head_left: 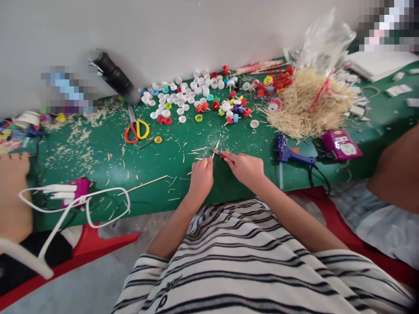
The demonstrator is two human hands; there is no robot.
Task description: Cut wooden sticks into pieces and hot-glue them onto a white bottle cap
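Head view: left grip (200, 175) holds stick (217, 145), right grip (248, 169) knife (218, 152); bag (324, 41) touches splinters (296, 104).

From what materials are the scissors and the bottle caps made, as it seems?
Scissors: shiny grey blades, probably steel; smooth red and yellow handles, likely plastic. White bottle caps: likely molded plastic, smooth and slightly glossy, with thin raised rims.

Your light's even and moderate, source out of frame. Soft sheen on the desk (183, 135) left of your left hand (201, 178); darker shadow by the near edge, between it and your right hand (248, 169). Wide-angle stretch bows the desk edges. Your shirt (229, 261) smears toward the bottom-right corner. Pixelated blocks upper left and top right. Fine shavings (81, 148) go mushy.
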